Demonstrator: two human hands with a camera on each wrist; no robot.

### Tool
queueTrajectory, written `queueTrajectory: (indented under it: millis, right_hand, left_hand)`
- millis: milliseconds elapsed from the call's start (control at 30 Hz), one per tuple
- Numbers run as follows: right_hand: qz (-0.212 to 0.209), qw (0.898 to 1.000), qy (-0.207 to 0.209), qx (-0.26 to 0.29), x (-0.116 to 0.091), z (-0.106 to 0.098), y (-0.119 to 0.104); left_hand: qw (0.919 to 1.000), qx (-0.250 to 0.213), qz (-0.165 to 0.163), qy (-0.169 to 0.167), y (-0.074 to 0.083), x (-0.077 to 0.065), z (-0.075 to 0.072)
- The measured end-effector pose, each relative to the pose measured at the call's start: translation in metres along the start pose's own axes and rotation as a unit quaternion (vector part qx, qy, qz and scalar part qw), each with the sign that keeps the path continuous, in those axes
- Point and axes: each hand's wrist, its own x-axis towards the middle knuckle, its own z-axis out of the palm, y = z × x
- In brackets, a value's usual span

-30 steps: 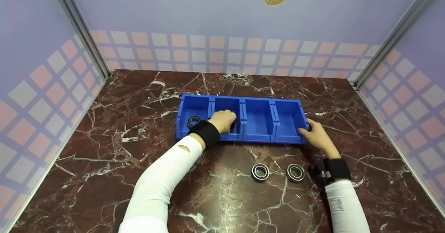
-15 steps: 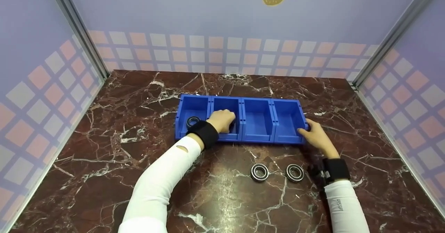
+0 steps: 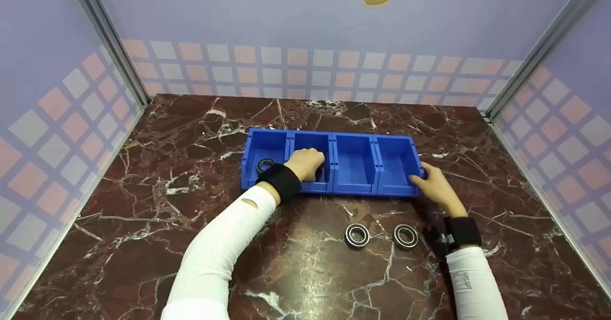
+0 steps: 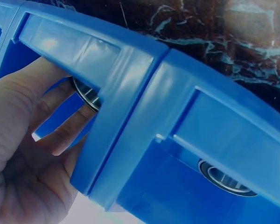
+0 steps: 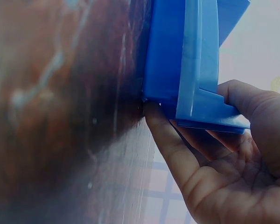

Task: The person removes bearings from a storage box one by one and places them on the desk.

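Your left hand reached down into the second compartment from the left of the joined row of four blue bins. In the left wrist view, its thumb and curled fingers were closed about a gripped bearing, just behind the low front wall; that wall hid the thumb tip and part of the ring. Your right hand held the outer end of the row, at the far right compartment: its thumb lay over the side wall, and its fingers curled against the outside, with one fingertip down by the bottom edge, close to the desk.

A boxed bearing sat in the leftmost compartment, just beside your left wrist and partly covered in the left wrist view by the front wall. Two more lay flat on the desk in front of the row, apart from each other: the left loose bearing was in front of the third compartment, and the right loose bearing was in front of the fourth, near your right wrist.

You wore a black band on your left wrist and a white sleeve on that arm. Behind the desk stood a lilac wall with pink and white squares.
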Motion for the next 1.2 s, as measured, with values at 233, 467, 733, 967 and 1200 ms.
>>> queueTrajectory:
  millis: [233,467,733,967,1200]
  right_hand:
    - [-0.005,1.0,0.003,-0.002,0.0,0.0,0.001]
    - [-0.01,1.0,0.002,0.003,-0.001,0.0,-0.002]
    - [-0.004,1.0,0.002,-0.004,0.0,0.0,0.0]
    - [-0.004,1.0,0.001,-0.008,0.0,0.0,0.002]
    - [0.001,1.0,-0.002,0.005,-0.002,0.0,-0.001]
  left_hand:
    - [1.0,-0.005,0.001,0.0,-0.001,-0.003,-0.005]
    - [1.0,0.0,0.002,-0.006,-0.001,-0.004,-0.008]
    - [0.9999,0.011,0.004,0.0,-0.001,-0.005,-0.016]
    - [0.9999,0.016,0.006,0.003,0.0,-0.006,-0.02]
    - [0.9999,0.012,0.006,0.006,0.004,-0.009,-0.027]
